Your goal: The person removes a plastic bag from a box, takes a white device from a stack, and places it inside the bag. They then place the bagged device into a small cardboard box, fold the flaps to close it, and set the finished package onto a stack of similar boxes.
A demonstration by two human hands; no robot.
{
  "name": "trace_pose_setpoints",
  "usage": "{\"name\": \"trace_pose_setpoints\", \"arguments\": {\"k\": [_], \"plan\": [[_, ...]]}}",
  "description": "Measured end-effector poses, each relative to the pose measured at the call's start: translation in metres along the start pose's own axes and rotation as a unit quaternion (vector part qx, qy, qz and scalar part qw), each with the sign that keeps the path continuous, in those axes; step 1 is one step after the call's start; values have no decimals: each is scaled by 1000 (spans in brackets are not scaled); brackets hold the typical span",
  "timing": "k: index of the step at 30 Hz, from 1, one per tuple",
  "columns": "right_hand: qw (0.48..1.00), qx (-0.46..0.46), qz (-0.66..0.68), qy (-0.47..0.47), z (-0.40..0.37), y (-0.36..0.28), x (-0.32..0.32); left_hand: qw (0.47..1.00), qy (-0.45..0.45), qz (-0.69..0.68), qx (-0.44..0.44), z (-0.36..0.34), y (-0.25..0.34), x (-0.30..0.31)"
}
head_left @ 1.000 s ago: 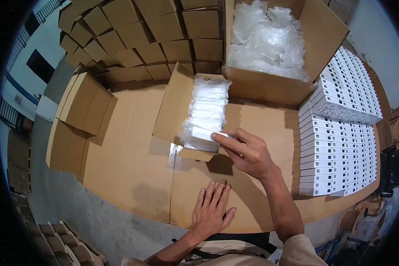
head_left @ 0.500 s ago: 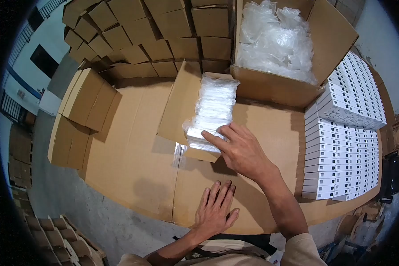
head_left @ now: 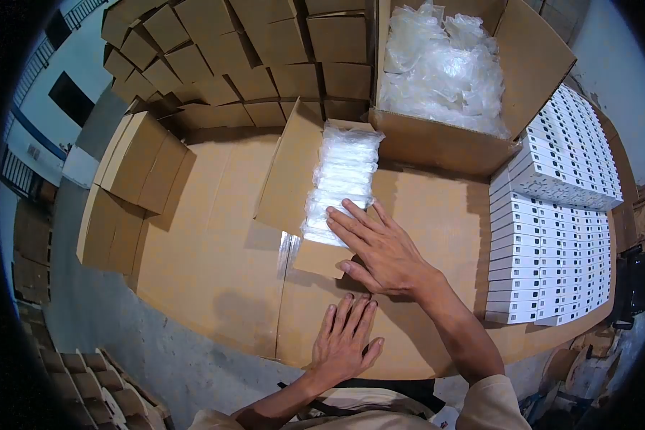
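An open cardboard box stands in the middle of the table, its flaps spread. Inside it, a row of white items in clear plastic wrap is packed tightly. My right hand lies over the near end of that row, fingers stretched out and touching the wrapped items, with the thumb by the near flap. Closer to me, my left hand rests flat on the cardboard tabletop, fingers spread and holding nothing.
A large open carton full of clear plastic bags stands behind. Rows of small white boxes are stacked at the right. Brown cartons form a wall at the back, and more cartons stand at the left edge.
My right hand has flattened out, its fingers spreading over the near wrapped items, which now sit lower and more evenly in the box. The near flap shows more. My left hand stays put.
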State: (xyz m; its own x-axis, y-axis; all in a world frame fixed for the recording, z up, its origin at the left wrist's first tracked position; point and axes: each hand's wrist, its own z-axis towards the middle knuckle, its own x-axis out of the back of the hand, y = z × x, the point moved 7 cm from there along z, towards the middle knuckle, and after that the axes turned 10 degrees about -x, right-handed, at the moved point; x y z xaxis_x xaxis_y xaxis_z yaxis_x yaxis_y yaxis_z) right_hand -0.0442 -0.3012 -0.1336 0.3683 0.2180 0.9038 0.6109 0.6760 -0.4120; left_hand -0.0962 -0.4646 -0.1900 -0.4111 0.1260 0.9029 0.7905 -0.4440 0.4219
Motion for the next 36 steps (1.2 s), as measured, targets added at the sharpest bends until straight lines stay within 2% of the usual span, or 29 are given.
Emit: {"name": "trace_pose_setpoints", "arguments": {"k": [5,9,12,15,18,21,24,27,30,33,36], "plan": [[998,-16,60,-2,-3,3,2,1000,9,-8,1,0,0,0],[980,-44,160,107,-27,10,33,1000,0,-6,0,5,1,7],[961,-97,189,174,-58,19,41,988,91,-108,58,6,-13,10],[954,-139,194,182,-90,25,42,940,254,-182,136,13,-34,22],[946,-175,214,171,-121,24,34,916,344,-100,181,29,-58,28],[938,-201,233,163,-142,16,31,870,411,-178,205,59,-76,31],[929,-222,251,159,-161,7,29,780,503,-331,170,81,-88,18],[910,-246,294,159,-175,-1,29,722,600,-331,96,97,-91,20],[916,-241,279,160,-187,-5,32,794,571,-133,162,97,-82,36],[913,-250,285,151,-196,-10,33,786,590,-127,133,96,-86,33],[910,-261,293,136,-202,-13,30,727,635,-245,88,93,-99,28]]}}
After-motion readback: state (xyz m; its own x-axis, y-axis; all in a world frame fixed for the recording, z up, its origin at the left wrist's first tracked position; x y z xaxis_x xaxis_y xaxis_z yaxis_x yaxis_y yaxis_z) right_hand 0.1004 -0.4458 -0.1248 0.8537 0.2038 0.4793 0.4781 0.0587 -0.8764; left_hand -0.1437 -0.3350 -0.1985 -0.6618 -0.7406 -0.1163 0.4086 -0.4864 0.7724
